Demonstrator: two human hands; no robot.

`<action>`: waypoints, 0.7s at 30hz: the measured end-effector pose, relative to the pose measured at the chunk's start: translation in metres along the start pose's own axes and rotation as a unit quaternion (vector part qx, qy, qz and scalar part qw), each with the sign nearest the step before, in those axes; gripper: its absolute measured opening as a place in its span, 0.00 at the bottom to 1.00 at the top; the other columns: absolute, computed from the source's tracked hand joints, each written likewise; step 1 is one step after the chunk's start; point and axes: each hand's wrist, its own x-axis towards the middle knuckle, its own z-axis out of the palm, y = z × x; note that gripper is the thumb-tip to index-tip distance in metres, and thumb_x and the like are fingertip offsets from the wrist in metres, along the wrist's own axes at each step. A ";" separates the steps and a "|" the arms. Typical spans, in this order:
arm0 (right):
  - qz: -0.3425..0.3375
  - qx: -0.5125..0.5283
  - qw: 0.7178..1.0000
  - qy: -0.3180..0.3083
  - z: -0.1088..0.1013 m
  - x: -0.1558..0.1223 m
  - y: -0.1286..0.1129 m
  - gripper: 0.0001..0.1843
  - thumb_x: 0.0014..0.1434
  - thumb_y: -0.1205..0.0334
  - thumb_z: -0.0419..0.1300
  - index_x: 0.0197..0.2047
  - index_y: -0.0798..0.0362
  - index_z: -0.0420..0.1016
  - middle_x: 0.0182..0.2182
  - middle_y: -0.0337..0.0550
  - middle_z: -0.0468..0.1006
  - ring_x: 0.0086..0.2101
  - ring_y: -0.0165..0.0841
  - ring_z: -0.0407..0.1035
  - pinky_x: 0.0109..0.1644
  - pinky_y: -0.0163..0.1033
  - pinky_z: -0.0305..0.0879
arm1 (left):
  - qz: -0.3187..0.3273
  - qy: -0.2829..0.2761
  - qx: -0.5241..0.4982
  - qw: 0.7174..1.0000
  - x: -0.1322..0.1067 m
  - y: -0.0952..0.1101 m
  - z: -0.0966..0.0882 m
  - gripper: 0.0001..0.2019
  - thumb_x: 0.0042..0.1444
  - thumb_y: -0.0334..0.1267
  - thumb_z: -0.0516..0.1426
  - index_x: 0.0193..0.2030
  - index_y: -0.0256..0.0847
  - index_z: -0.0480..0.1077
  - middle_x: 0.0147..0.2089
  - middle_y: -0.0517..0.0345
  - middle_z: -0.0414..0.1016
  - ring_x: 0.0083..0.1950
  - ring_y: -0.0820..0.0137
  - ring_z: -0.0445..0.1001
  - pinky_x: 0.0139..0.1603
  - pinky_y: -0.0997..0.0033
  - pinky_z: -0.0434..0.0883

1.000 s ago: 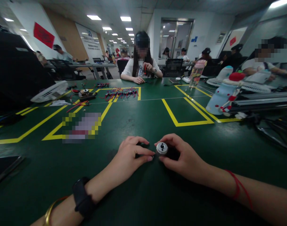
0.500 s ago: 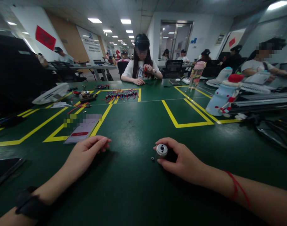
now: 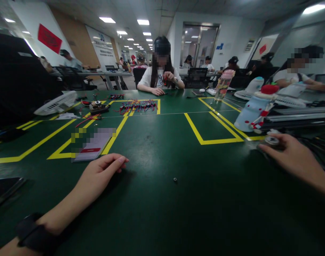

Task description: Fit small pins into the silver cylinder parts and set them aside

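My right hand (image 3: 292, 154) is at the right side of the green table (image 3: 151, 220), with thumb and fingers around a silver metal cylinder (image 3: 271, 141). Motion blurs the cylinder's round top. Next to that hand is a light blue bottle (image 3: 247, 115) with a red top. A small ring-shaped metal piece (image 3: 175, 179) lies by itself in the middle of the near table. My left hand (image 3: 105, 172) rests on the table with its fingers curled in and the thumb against them; nothing shows between them. Just beyond it lies a phone (image 3: 94, 147).
Bundled red and blue wires (image 3: 138, 106) lie farther back, left of centre. A white fan (image 3: 55, 103) stands at the left, and a dark phone (image 3: 5, 190) lies at the near left edge. A clear bottle (image 3: 224, 85) stands far right. A person (image 3: 161, 73) sits opposite.
My right hand has carried the metal cylinder from the middle of the table to the right. The small ring-shaped piece stays behind. My left hand has hardly moved.
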 end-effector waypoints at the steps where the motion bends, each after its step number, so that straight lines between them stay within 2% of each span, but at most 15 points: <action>1: 0.010 -0.036 0.999 0.014 -0.002 0.005 0.016 0.34 0.51 0.34 0.55 0.50 0.52 0.67 0.43 0.57 0.73 0.38 0.46 0.71 0.38 0.48 0.66 | -0.002 0.000 -0.002 1.000 -0.001 0.001 0.000 0.15 0.57 0.50 0.55 0.39 0.41 0.75 0.34 0.58 0.77 0.35 0.65 0.73 0.39 0.68 0.68; 4: 0.043 -0.051 0.998 0.007 -0.003 0.014 0.043 0.36 0.49 0.31 0.54 0.50 0.52 0.67 0.41 0.57 0.73 0.38 0.48 0.71 0.37 0.50 0.66 | -0.007 0.004 -0.018 1.000 -0.003 0.003 0.001 0.14 0.57 0.49 0.56 0.39 0.41 0.75 0.34 0.59 0.77 0.36 0.66 0.72 0.39 0.69 0.68; 6: 0.055 -0.041 0.998 0.011 -0.004 0.013 0.041 0.39 0.48 0.31 0.55 0.53 0.51 0.65 0.44 0.56 0.72 0.40 0.49 0.71 0.39 0.51 0.68 | -0.010 0.007 -0.030 0.999 -0.003 0.003 0.000 0.13 0.57 0.48 0.56 0.38 0.42 0.76 0.34 0.60 0.77 0.36 0.66 0.73 0.40 0.69 0.69; 8: 0.034 -0.061 0.994 0.086 -0.006 0.005 0.025 0.44 0.47 0.31 0.57 0.59 0.52 0.60 0.51 0.59 0.68 0.48 0.55 0.67 0.46 0.57 0.66 | -0.010 0.012 -0.037 0.999 -0.003 0.002 0.000 0.13 0.57 0.48 0.57 0.38 0.42 0.76 0.34 0.60 0.77 0.36 0.66 0.73 0.40 0.69 0.69; 10: -0.045 -0.083 0.979 0.182 -0.006 -0.011 -0.003 0.44 0.51 0.34 0.56 0.63 0.52 0.56 0.56 0.59 0.63 0.56 0.58 0.58 0.56 0.62 0.58 | -0.006 0.013 -0.041 0.999 -0.001 -0.001 0.000 0.14 0.57 0.49 0.57 0.39 0.41 0.76 0.34 0.59 0.78 0.36 0.65 0.73 0.39 0.68 0.69; 11: -0.099 -0.076 0.973 0.194 -0.005 -0.021 -0.021 0.41 0.53 0.37 0.56 0.63 0.52 0.56 0.57 0.58 0.63 0.57 0.56 0.56 0.58 0.62 0.55 | -0.003 0.011 -0.042 0.999 0.000 -0.002 0.000 0.14 0.57 0.49 0.56 0.39 0.41 0.76 0.34 0.58 0.77 0.35 0.65 0.73 0.39 0.68 0.69; 12: -0.155 -0.051 0.973 0.165 -0.002 -0.032 -0.041 0.37 0.55 0.40 0.56 0.62 0.50 0.59 0.56 0.55 0.64 0.57 0.53 0.57 0.60 0.60 0.55 | 0.001 0.010 -0.041 0.999 0.001 -0.004 0.000 0.15 0.57 0.49 0.56 0.39 0.41 0.76 0.34 0.58 0.77 0.35 0.65 0.73 0.38 0.68 0.69; 13: -0.206 -0.009 0.973 0.101 0.002 -0.043 -0.062 0.32 0.56 0.42 0.56 0.60 0.49 0.62 0.55 0.52 0.66 0.56 0.48 0.60 0.59 0.56 0.57 | 0.005 0.009 -0.039 0.999 0.002 -0.006 0.000 0.15 0.57 0.49 0.56 0.38 0.41 0.76 0.33 0.58 0.77 0.35 0.65 0.73 0.38 0.69 0.69; 14: -0.250 0.041 0.967 0.010 0.009 -0.054 -0.084 0.29 0.57 0.44 0.57 0.57 0.48 0.65 0.54 0.49 0.68 0.53 0.43 0.63 0.57 0.52 0.61 | 0.007 0.008 -0.038 0.999 0.003 -0.009 0.000 0.15 0.57 0.49 0.56 0.38 0.41 0.76 0.33 0.58 0.77 0.35 0.66 0.73 0.38 0.69 0.69; 16: -0.308 0.129 0.929 -0.160 0.024 -0.074 -0.126 0.26 0.57 0.46 0.58 0.57 0.46 0.67 0.53 0.46 0.69 0.50 0.37 0.66 0.53 0.47 0.65 | 0.009 0.010 -0.043 0.999 0.004 -0.014 0.000 0.14 0.57 0.49 0.57 0.38 0.42 0.76 0.33 0.58 0.77 0.34 0.67 0.72 0.37 0.70 0.69; 17: -0.333 0.159 0.904 -0.215 0.032 -0.083 -0.146 0.27 0.57 0.47 0.58 0.58 0.46 0.67 0.53 0.45 0.69 0.50 0.36 0.65 0.53 0.46 0.64 | 0.010 0.012 -0.050 0.999 0.005 -0.016 -0.001 0.14 0.57 0.49 0.57 0.38 0.42 0.76 0.33 0.58 0.76 0.34 0.67 0.72 0.37 0.71 0.69; 19: -0.366 0.193 0.870 -0.267 0.046 -0.094 -0.178 0.28 0.57 0.47 0.59 0.59 0.46 0.67 0.51 0.45 0.69 0.49 0.33 0.64 0.54 0.44 0.63 | 0.012 0.017 -0.068 0.997 0.006 -0.021 -0.001 0.13 0.57 0.49 0.56 0.38 0.42 0.76 0.33 0.59 0.76 0.34 0.68 0.71 0.36 0.72 0.69; 21: -0.386 0.196 0.858 -0.276 0.055 -0.098 -0.199 0.26 0.57 0.48 0.59 0.57 0.47 0.70 0.48 0.45 0.70 0.47 0.32 0.64 0.52 0.42 0.63 | 0.014 0.021 -0.082 0.996 0.006 -0.024 -0.002 0.13 0.57 0.49 0.56 0.38 0.42 0.76 0.33 0.59 0.76 0.33 0.69 0.71 0.35 0.72 0.68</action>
